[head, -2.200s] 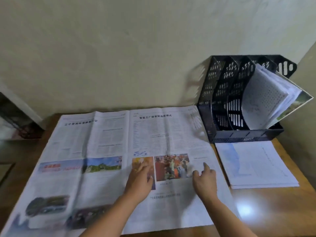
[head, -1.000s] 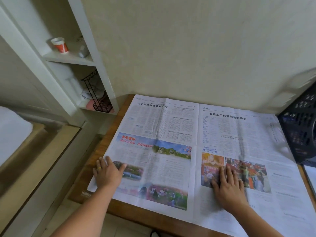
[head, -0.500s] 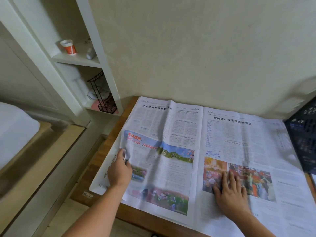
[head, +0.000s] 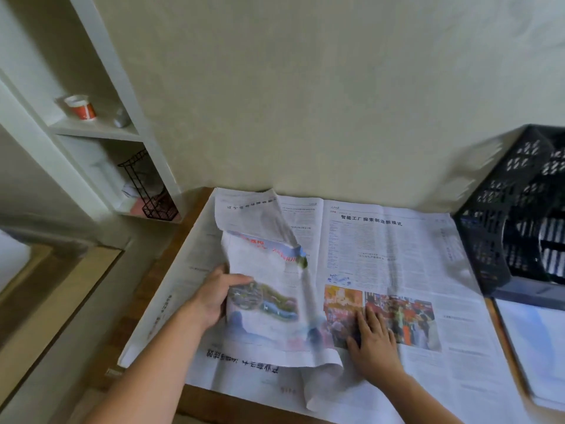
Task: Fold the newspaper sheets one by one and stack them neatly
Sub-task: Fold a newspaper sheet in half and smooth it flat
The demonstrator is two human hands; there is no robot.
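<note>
An open newspaper sheet [head: 382, 249] lies spread across the wooden desk. Its left half [head: 269, 289] is lifted and curls toward the centre fold, and another sheet [head: 195, 270] shows flat underneath. My left hand [head: 214, 298] grips the raised left edge, thumb on top of the page. My right hand [head: 371, 341] presses flat on the right half, over the colour photo near the fold.
A black mesh file rack [head: 519, 234] stands at the right against the wall. Folded papers [head: 538, 341] lie in front of it. The desk's left edge [head: 171, 264] drops to the floor. White shelves hold a wire basket [head: 149, 191] and a cup [head: 80, 108].
My left hand has lifted the sheet's left edge and carried it rightward, so the left half now curls up off the desk. My right hand stays pressed on the right half.
</note>
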